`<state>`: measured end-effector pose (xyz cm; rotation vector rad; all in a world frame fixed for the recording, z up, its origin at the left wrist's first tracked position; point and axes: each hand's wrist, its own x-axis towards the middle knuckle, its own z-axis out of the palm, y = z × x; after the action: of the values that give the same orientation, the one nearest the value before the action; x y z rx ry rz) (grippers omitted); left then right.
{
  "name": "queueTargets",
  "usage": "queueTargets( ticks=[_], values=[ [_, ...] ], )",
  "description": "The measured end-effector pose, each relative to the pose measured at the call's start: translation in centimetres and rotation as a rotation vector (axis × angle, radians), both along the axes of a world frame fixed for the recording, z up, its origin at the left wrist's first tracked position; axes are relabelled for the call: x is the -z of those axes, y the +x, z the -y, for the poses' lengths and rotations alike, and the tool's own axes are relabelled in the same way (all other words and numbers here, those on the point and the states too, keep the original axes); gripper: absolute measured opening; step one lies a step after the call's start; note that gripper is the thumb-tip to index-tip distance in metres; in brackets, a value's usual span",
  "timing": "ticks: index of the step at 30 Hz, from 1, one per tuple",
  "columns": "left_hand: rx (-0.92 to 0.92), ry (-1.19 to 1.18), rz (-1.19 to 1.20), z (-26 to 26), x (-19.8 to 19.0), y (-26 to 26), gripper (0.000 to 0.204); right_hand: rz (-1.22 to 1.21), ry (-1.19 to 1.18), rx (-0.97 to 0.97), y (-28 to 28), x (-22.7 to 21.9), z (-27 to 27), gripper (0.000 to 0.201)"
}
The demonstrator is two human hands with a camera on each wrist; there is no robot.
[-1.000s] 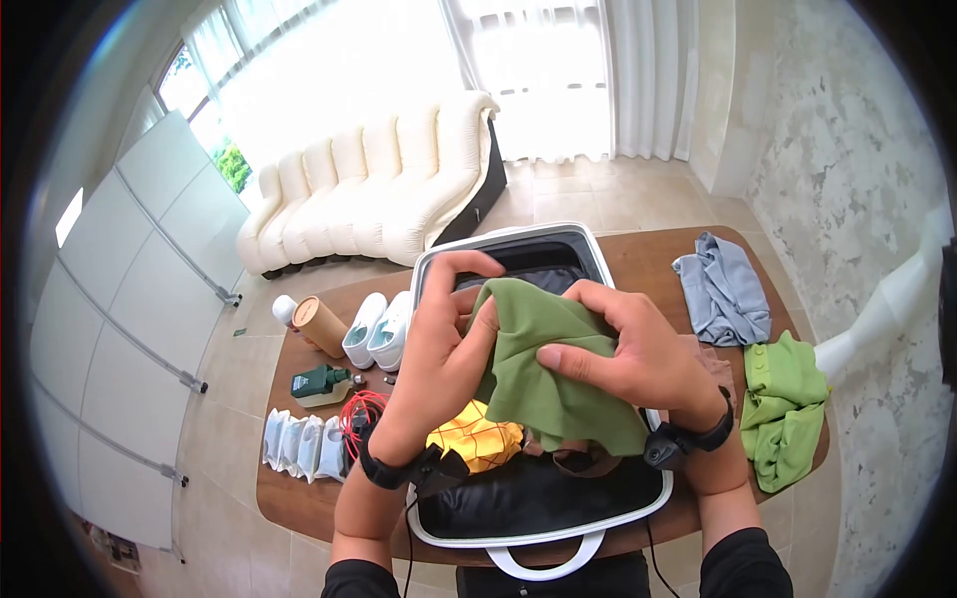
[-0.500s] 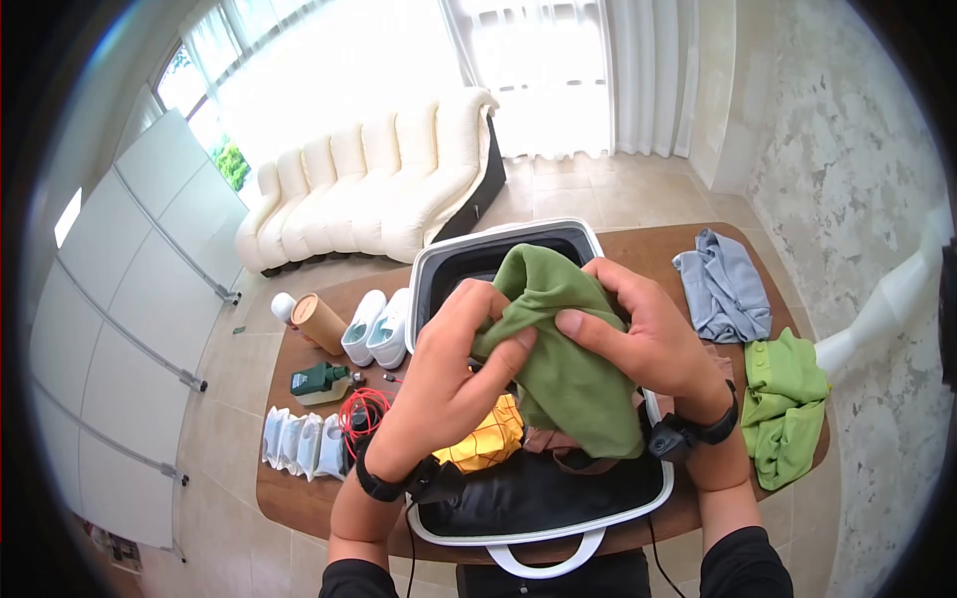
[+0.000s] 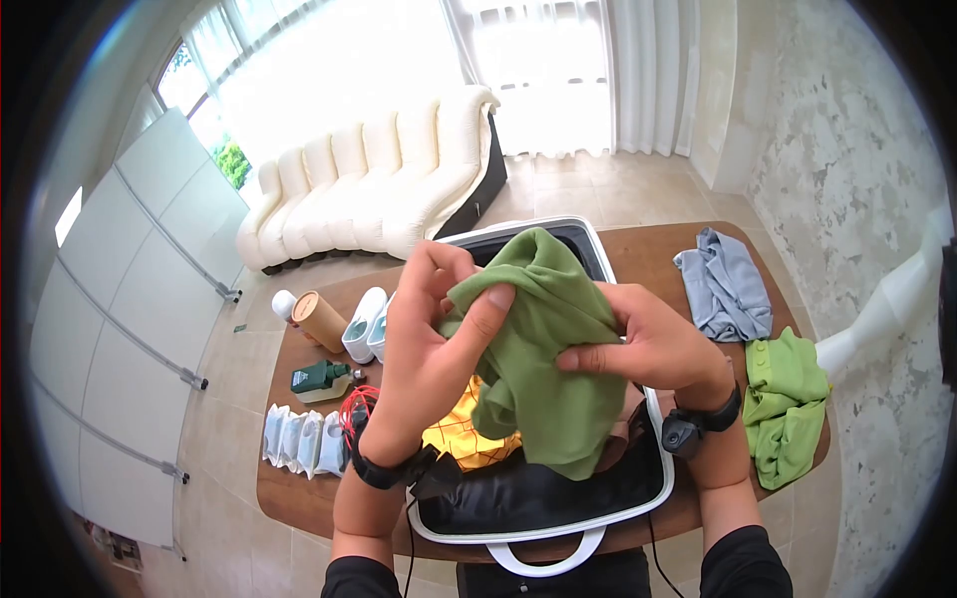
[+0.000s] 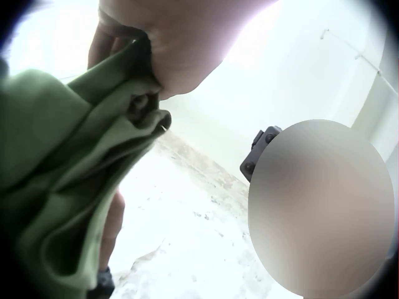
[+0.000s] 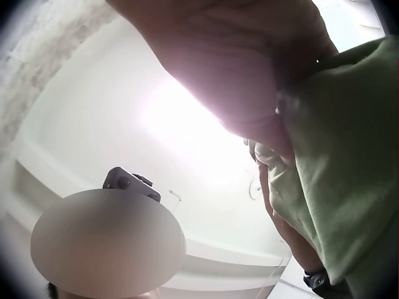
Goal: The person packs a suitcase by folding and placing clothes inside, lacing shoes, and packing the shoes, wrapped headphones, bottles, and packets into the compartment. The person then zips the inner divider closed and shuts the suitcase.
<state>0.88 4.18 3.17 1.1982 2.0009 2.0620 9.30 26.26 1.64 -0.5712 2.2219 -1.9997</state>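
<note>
Green cloth (image 3: 543, 349) hides the middle of the suitcase (image 3: 538, 506).
The left hand (image 3: 424, 349) partly covers the white shoes (image 3: 360, 327) at ten o'clock; the right hand's (image 3: 666, 344) far fingers vanish behind the cloth. Lettering on the bottle (image 3: 317, 378), nine o'clock, is unreadably small. Both wrist views blur the face (image 4: 321, 208).

Head view: left hand (image 3: 424, 344) just left of centre, fingers bent, thumb angled up-right, pinching. Right hand (image 3: 663, 341) right of centre, pinching, thumb pointing left. Left forearm (image 3: 374, 513) and right forearm (image 3: 725, 493) rise from bottom edge, hands apart.
</note>
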Motion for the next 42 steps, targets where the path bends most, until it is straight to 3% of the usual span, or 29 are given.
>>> queueTargets(
  ticks=[1,2,3,5,6,10,12,16,18,20,24,27,29,31,38,40,42],
  values=[
    [0.027,0.089,0.118,-0.2,0.3,-0.1,0.027,-0.033,-0.001,0.069,0.1,0.0,0.1,0.055],
    [0.083,0.056,0.228,0.4,0.8,-0.8,0.050,-0.066,-0.002,0.139,0.2,0.0,0.0,0.049],
    [0.085,0.056,0.229,0.4,1.5,-1.2,0.050,-0.065,-0.002,0.140,0.1,0.1,0.0,0.049],
    [0.284,0.187,0.304,0.3,3.1,-1.9,0.081,-0.120,-0.103,0.263,0.0,0.5,-0.3,0.049],
    [0.324,0.040,0.350,0.8,3.8,-2.6,0.107,-0.118,-0.107,0.266,-0.1,0.6,-0.3,0.049],
    [0.503,-0.084,0.511,0.8,4.1,-1.2,0.109,-0.093,-0.218,0.268,-0.4,0.6,-0.6,0.048],
    [0.513,-0.107,0.532,1.1,5.2,-1.3,0.108,-0.068,-0.281,0.170,-0.6,1.0,-0.3,0.047],
    [0.467,-0.072,0.542,1.0,5.7,-0.6,0.106,-0.074,-0.313,0.147,-0.4,1.0,0.0,0.047],
    [0.417,-0.017,0.543,0.7,6.0,-0.1,0.104,-0.141,-0.160,0.218,-0.6,1.1,-0.4,0.047],
    [0.465,0.128,0.718,0.4,6.5,0.2,0.094,-0.158,-0.145,0.254,-0.7,1.1,-0.2,0.047],
    [0.478,0.050,0.879,0.6,7.7,1.0,0.073,-0.143,-0.124,0.221,-0.7,1.5,0.1,0.051],
    [0.500,0.025,0.826,0.6,7.8,1.3,0.071,-0.195,-0.128,0.246,-0.2,1.3,0.3,0.047],
    [0.507,-0.025,0.807,0.8,8.0,1.0,0.075,-0.247,-0.107,0.262,-0.1,1.5,0.1,0.048],
    [0.643,0.040,0.830,1.0,8.8,0.7,0.087,-0.296,-0.089,0.269,0.0,1.5,-0.1,0.049],
    [0.779,0.021,0.914,-0.2,9.7,2.5,0.110,-0.313,-0.231,0.187,-0.3,1.6,-0.2,0.046],
    [0.787,0.058,0.916,-0.5,9.8,2.7,0.106,-0.300,-0.263,0.205,-0.3,1.5,-0.4,0.044],
    [0.800,0.091,0.919,-1.1,9.5,3.0,0.102,-0.365,-0.153,0.297,-0.3,1.6,-0.6,0.039]
  ],
)
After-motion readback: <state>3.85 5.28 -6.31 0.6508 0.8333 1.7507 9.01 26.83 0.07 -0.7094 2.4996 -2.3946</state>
